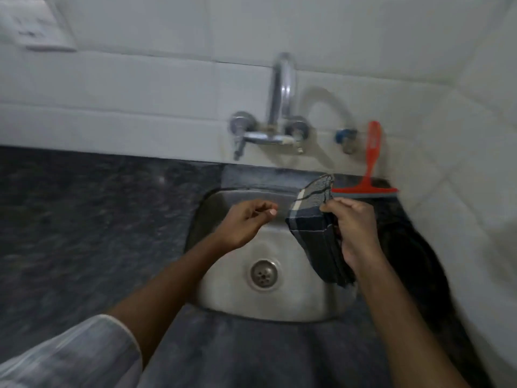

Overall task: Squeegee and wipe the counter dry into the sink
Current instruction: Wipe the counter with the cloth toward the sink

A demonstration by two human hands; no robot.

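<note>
Counter of dark speckled stone fills the left and lower part of the frame, wrapping around a steel sink at centre. At upper left, a white switch plate sits on the tiled wall. Left hand hovers over the sink's left side, fingers loosely curled and holding nothing, its striped sleeve at lower left. Below it lies the round drain. A chrome faucet is mounted on the wall above the basin. Right of centre, the right hand grips a dark striped cloth that hangs over the sink's right side. A red squeegee stands at upper right, blade down on the counter, handle against the wall.
</note>
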